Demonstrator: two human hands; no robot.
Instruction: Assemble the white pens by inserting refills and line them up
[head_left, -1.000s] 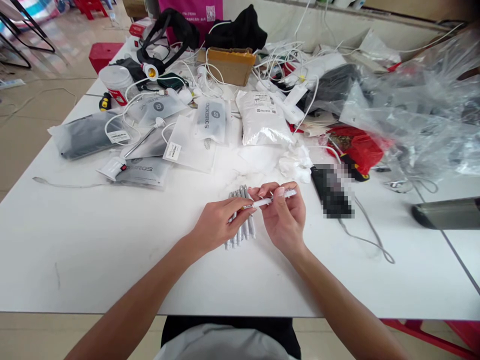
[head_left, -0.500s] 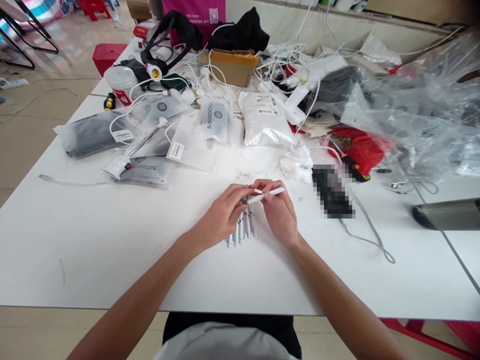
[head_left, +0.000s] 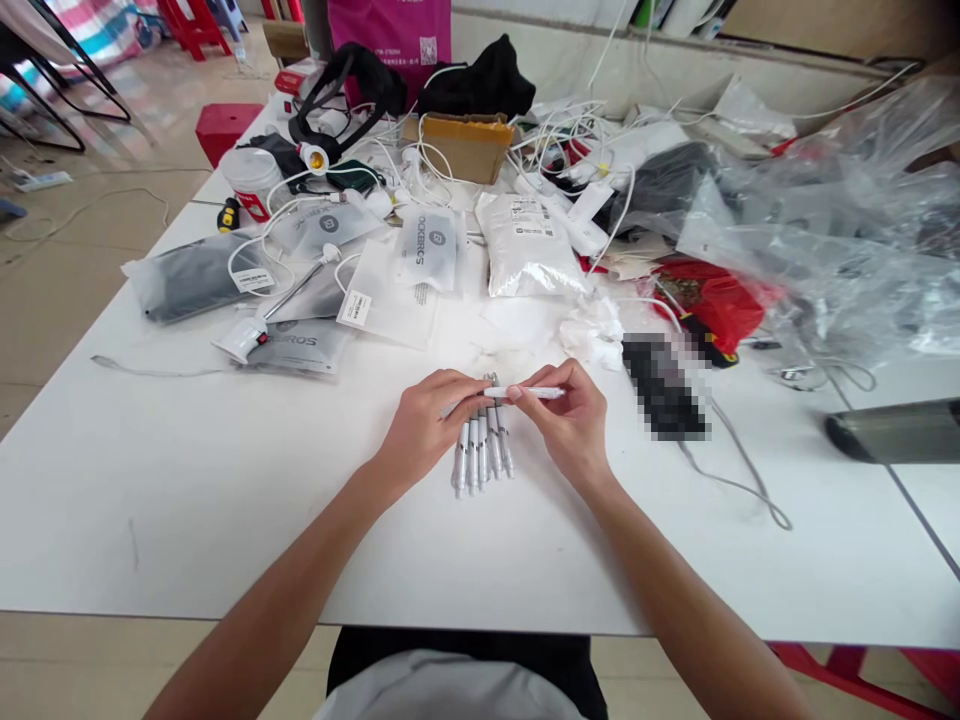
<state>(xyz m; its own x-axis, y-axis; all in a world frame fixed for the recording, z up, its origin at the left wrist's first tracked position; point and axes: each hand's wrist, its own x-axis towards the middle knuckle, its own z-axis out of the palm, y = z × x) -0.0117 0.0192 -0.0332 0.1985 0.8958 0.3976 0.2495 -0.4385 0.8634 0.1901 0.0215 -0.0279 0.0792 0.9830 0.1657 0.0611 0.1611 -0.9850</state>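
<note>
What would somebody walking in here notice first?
The left hand and right hand stand out at the middle of the white table, the right pinching a slim white tube above a tight row of silver-and-white tubes. Beyond them, white cables and Rockbros pouches crowd the far end, while clear plastic sheeting heaps up on the right.

Thin white pens (head_left: 481,455) with silver bits lie close together, side by side, and one more white pen (head_left: 534,393) is held crosswise just above them.
</note>
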